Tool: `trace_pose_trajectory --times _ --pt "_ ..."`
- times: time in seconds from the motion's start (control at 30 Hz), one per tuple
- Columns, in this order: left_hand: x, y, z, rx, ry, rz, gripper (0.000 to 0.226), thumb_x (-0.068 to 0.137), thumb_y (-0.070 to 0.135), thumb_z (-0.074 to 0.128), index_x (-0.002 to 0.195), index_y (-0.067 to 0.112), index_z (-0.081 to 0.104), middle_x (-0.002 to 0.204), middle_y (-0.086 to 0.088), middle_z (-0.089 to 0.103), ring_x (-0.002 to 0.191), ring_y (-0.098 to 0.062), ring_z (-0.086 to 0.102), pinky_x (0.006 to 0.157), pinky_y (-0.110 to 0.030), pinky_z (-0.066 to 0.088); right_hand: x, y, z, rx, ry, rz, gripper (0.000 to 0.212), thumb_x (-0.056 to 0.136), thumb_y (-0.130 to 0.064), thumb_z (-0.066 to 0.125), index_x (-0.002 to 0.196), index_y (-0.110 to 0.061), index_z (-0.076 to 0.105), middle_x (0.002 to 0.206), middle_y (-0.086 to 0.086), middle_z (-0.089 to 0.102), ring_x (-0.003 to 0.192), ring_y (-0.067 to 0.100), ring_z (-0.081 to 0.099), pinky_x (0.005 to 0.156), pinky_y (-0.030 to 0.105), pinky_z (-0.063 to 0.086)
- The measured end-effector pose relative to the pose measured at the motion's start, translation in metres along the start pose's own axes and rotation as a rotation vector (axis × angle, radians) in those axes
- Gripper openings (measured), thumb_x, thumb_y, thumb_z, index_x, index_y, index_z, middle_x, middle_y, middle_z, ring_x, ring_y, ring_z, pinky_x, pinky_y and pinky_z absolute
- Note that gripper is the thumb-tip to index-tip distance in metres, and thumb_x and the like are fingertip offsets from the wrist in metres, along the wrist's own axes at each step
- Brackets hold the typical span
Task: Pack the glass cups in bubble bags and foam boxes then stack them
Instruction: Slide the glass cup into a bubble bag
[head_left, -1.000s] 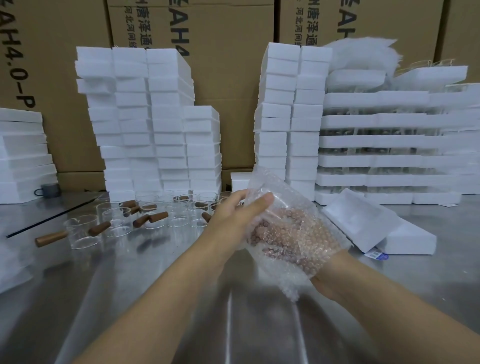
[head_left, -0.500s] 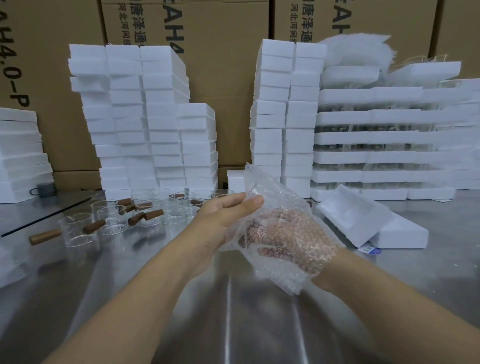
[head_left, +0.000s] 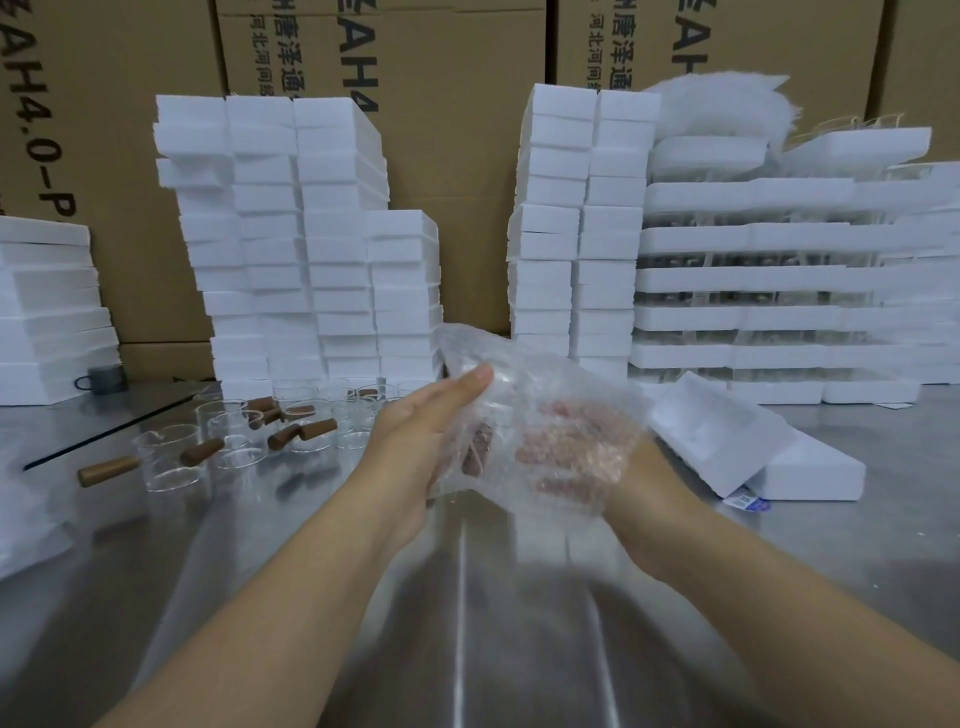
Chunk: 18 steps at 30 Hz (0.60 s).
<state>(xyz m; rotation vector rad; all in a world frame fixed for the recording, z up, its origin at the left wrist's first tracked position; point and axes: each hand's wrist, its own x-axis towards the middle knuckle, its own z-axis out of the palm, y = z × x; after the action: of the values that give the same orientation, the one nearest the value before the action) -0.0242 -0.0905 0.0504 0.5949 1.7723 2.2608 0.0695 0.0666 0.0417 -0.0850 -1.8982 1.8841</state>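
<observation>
One bubble bag (head_left: 524, 376), right of the glass cups (head_left: 174, 457), slants up-left, mouth down-right. Left hand (head_left: 415, 452) grips its edge; right hand (head_left: 574, 452) lies inside, finger spread unclear.

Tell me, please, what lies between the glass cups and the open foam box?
The left hand gripping a bubble bag over the right hand; head view.
</observation>
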Motion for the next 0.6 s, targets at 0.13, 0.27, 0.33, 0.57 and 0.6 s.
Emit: trace_pose_trajectory --times 0.13,0.27,0.33,0.57,0.6 --pt "0.003 0.000 -0.007 -0.216 0.146 -0.043 0.071 0.059 0.057 0.091 0.121 0.025 0.078 0.110 0.000 0.083 0.102 -0.026 0.080 0.088 -0.038 0.059 0.005 -0.008 -0.002 -0.049 0.293 -0.190 0.018 0.102 -0.048 0.055 0.104 -0.037 0.069 0.101 -0.008 0.073 0.106 0.023 0.070 0.081 0.031 0.057" --pt "0.002 0.000 -0.002 -0.262 0.157 -0.063 0.069 0.060 0.055 0.090 0.120 0.025 0.078 0.112 -0.001 0.083 0.106 -0.025 0.079 0.105 -0.047 0.058 0.005 -0.007 -0.011 -0.075 0.126 -0.082 0.080 0.065 -0.095 0.060 0.136 -0.062 0.041 0.136 -0.018 0.055 0.118 0.006 0.060 0.099 0.048 0.057" --pt "0.001 0.001 0.000 -0.239 0.109 -0.066 0.063 0.067 0.055 0.088 0.119 0.022 0.079 0.107 -0.002 0.084 0.100 -0.024 0.081 0.098 -0.045 0.062 0.003 -0.006 -0.008 -0.076 0.045 0.013 0.093 0.062 -0.080 0.082 0.138 -0.072 0.028 0.126 -0.021 0.057 0.100 0.008 0.071 0.076 0.040 0.066" --pt "-0.004 0.003 0.006 -0.115 -0.037 -0.086 0.064 0.066 0.047 0.088 0.120 0.015 0.080 0.111 -0.009 0.083 0.093 -0.024 0.082 0.063 -0.033 0.063 0.015 -0.006 -0.020 0.358 -0.024 0.224 0.036 0.098 -0.011 0.068 0.134 -0.017 0.064 0.063 -0.006 0.051 0.044 0.007 0.032 0.036 0.018 0.033" --pt "-0.005 0.003 0.007 -0.102 -0.042 -0.078 0.066 0.064 0.047 0.089 0.120 0.015 0.080 0.109 -0.007 0.083 0.091 -0.021 0.082 0.061 -0.030 0.062 0.014 -0.010 -0.023 0.429 -0.017 0.232 0.027 0.100 -0.009 0.064 0.126 -0.015 0.070 0.059 -0.006 0.050 0.044 0.007 0.034 0.036 0.017 0.035"
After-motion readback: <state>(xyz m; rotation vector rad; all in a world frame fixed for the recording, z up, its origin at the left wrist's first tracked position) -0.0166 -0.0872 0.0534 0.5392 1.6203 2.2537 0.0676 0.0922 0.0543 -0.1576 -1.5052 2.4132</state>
